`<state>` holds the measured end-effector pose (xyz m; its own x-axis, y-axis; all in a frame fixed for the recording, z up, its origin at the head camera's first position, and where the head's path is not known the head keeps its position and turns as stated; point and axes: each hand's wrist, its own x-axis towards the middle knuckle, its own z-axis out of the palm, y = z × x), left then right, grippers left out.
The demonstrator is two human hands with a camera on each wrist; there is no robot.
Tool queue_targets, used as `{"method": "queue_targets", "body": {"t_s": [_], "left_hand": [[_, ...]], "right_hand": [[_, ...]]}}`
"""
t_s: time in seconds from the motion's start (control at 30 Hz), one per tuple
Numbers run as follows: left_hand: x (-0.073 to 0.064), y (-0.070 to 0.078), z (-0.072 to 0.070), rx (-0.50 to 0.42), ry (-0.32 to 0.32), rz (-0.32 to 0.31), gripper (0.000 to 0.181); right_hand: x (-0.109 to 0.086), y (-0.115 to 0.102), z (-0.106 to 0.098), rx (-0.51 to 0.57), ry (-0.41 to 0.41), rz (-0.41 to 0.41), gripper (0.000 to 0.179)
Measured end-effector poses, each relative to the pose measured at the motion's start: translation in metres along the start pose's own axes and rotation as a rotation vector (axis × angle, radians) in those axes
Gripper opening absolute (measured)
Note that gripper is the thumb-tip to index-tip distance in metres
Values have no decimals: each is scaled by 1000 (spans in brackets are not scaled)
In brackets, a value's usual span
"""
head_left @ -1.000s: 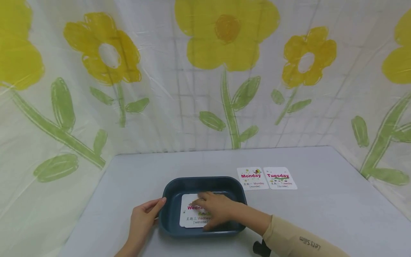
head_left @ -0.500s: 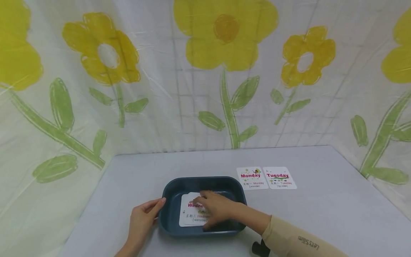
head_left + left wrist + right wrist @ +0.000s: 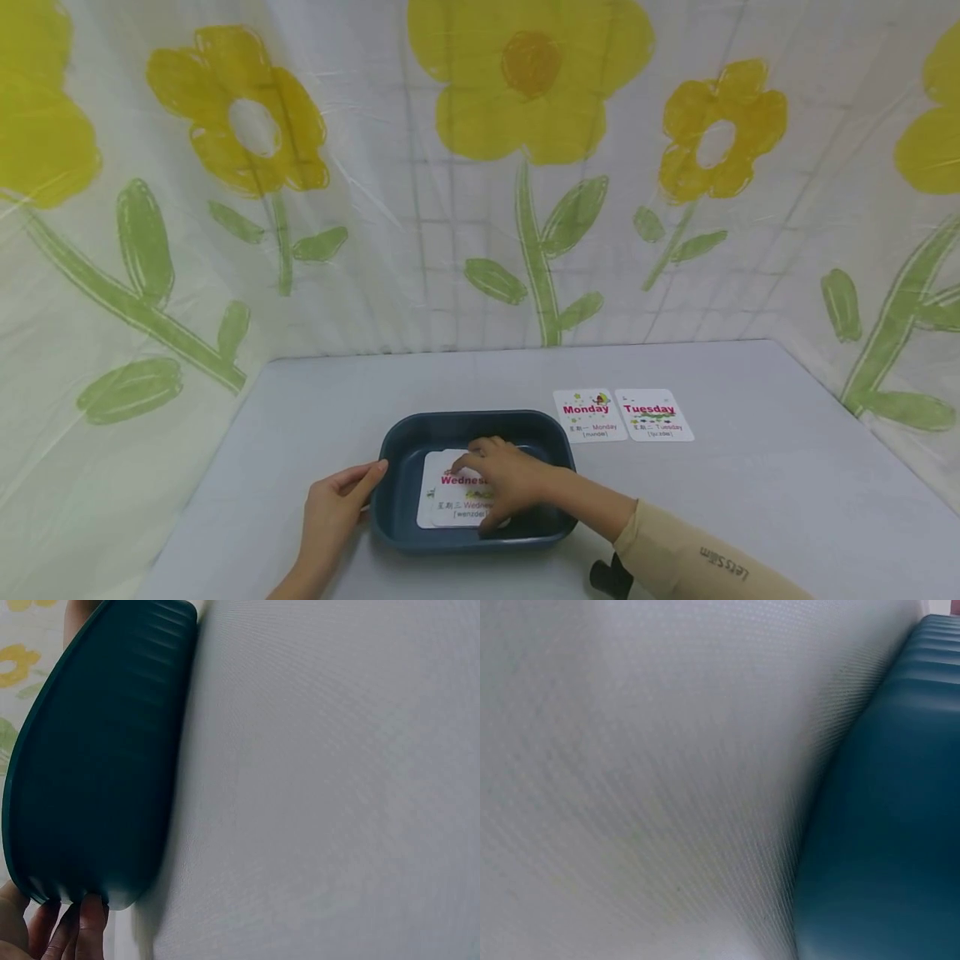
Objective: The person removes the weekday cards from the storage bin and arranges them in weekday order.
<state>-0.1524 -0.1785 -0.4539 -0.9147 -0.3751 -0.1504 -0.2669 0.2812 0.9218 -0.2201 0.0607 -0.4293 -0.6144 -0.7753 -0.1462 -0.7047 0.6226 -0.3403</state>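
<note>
A dark blue rectangular basin (image 3: 397,487) stands on the table, with a small stack of white word cards lying in it. On top is the Wednesday card (image 3: 459,504), set slightly right of the card under it. My right hand (image 3: 513,482) reaches over the basin's right side and holds this card, thumb at its lower edge and fingers at its upper edge. My left hand (image 3: 327,508) grips the basin's left end, thumb on the rim. In the left wrist view its fingers (image 3: 91,930) press against the basin's outside. The right wrist view shows only the basin's outer wall (image 3: 892,810) and tabletop.
Behind the basin to the right, the Monday card (image 3: 590,417) and the Tuesday card (image 3: 654,415) lie side by side on the pale table (image 3: 750,467). A flower-printed curtain (image 3: 360,267) hangs along the table's back and sides. A black object (image 3: 609,578) shows below the right forearm.
The right hand's fingers have shifted slightly inside the basin, and the Wednesday card has slid a little to the right over the stack. The left hand and the basin stay in place.
</note>
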Motion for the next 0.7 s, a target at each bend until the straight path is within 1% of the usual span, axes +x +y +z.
{"method": "queue_targets", "body": {"t_s": [0.23,0.43,0.7], "left_hand": [[1,0,0,-4,-11,7,51],[1,1,1,0,-4,-4,48],[-2,1,-1,-12,-11,8,56]], "right_hand": [[-1,1,-1,8,-3,-16,72],[-1,0,-1,12,-20,5,71],[-2,-2,-7,16,-16,-14,70]]}}
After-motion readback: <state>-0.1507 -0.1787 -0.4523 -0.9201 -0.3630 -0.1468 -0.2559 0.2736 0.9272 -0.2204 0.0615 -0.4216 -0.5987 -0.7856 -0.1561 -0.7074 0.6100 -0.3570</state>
